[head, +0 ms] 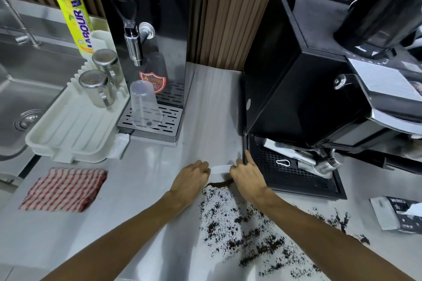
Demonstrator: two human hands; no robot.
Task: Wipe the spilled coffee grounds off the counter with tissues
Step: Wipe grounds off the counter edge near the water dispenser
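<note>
White tissue (220,169) stretched flat, ends pinched by left hand (191,177) and right hand (247,174); dark coffee grounds (213,227) scattered toward counter (146,191) near edge.

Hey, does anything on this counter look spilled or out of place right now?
Yes. Dark coffee grounds are scattered across the counter between the forearms and off toward the tissue box. A small heap sits against the tissue that the left hand and right hand hold.
</note>
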